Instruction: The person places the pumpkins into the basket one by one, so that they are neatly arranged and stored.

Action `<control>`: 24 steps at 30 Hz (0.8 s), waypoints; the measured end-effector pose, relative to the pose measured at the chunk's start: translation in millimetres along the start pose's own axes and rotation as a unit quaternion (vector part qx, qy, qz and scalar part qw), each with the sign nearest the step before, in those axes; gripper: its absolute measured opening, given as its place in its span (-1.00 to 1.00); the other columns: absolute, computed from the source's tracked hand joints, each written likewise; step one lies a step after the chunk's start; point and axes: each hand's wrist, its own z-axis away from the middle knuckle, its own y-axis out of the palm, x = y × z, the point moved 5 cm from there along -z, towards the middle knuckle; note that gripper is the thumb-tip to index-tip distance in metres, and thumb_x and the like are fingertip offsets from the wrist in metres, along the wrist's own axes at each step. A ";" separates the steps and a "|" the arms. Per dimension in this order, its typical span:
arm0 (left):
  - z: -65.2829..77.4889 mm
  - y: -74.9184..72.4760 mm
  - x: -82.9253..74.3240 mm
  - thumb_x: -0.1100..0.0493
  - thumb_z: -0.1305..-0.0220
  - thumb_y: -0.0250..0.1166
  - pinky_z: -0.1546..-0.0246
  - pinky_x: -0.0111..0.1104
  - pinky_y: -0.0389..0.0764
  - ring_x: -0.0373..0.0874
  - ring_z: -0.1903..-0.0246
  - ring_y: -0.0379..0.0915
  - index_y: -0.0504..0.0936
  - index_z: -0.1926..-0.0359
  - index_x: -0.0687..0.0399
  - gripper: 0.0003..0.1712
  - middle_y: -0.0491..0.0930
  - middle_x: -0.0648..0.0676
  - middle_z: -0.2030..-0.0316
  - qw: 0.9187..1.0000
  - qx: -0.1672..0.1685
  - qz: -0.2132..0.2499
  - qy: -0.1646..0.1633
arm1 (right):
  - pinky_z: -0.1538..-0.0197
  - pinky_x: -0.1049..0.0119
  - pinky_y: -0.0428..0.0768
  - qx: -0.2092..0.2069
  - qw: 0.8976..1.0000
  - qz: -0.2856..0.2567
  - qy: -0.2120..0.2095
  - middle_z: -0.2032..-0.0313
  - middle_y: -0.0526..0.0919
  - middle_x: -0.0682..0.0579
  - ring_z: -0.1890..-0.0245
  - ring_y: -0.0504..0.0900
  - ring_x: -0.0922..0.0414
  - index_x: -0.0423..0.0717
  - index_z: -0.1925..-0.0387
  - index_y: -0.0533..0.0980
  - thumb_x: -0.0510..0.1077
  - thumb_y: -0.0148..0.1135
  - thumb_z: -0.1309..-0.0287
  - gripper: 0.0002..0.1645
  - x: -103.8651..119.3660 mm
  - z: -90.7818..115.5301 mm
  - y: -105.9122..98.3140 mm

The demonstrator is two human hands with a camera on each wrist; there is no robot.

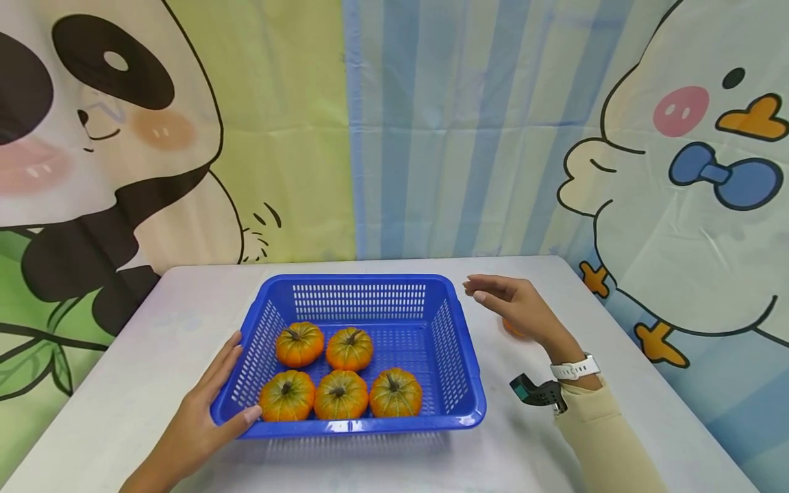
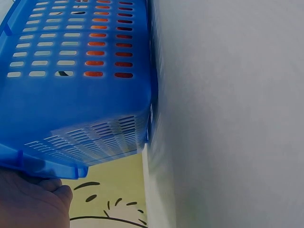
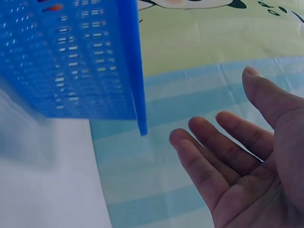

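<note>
A blue plastic basket (image 1: pixel 348 427) with slotted walls stands on the white table and holds several small orange-and-green pumpkins (image 1: pixel 342 395). My left hand (image 1: pixel 200 404) grips its left rim near the front corner, thumb over the edge and fingers along the outer side; the left wrist view shows those fingers (image 2: pixel 54 190) at the rim. Off the basket's right side, my right hand (image 1: pixel 524 305) hangs in the air, holding nothing. Its fingers are apart and relaxed in the right wrist view. Below it, an orange thing (image 1: pixel 513 329) peeks out, mostly hidden by that hand.
The white table (image 1: pixel 203 301) reaches back to a printed curtain (image 1: pixel 407 137) with a panda and a white bird. A white watch (image 1: pixel 576 368) and a black strap (image 1: pixel 539 393) are on the right wrist.
</note>
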 end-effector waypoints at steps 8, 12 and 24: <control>1.3 0.5 -2.3 0.08 -0.16 0.38 -0.11 -0.57 0.20 0.03 -0.45 -0.11 -0.02 -0.54 0.01 0.04 -0.16 -0.09 -0.52 1.000 -0.006 0.009 0.012 | -0.08 0.42 0.52 -0.061 0.998 0.020 0.023 -0.06 0.64 -0.02 -0.09 0.59 0.03 -0.11 -0.25 0.48 0.04 0.17 -0.35 -0.47 -20.4 10.1 -17.0; -0.7 0.4 -1.4 0.07 -0.17 0.38 -0.06 -0.63 0.16 -0.04 -0.45 -0.11 -0.03 -0.54 -0.03 0.04 -0.16 -0.10 -0.52 1.000 -0.005 0.007 0.012 | -0.06 0.47 0.50 -0.093 0.994 0.044 0.037 -0.07 0.63 -0.04 -0.10 0.58 0.00 -0.14 -0.25 0.48 0.09 0.14 -0.35 -0.43 -30.4 13.8 -24.3; 0.1 0.0 -1.3 0.07 -0.17 0.38 -0.08 -0.48 0.26 0.00 -0.44 -0.09 -0.03 -0.54 -0.05 0.04 -0.16 -0.13 -0.52 1.000 -0.007 0.004 0.006 | -0.02 0.52 0.51 -0.168 0.981 0.072 0.070 -0.12 0.59 -0.08 -0.11 0.57 -0.03 -0.11 -0.30 0.44 0.15 0.10 -0.35 -0.38 -56.4 28.5 -57.4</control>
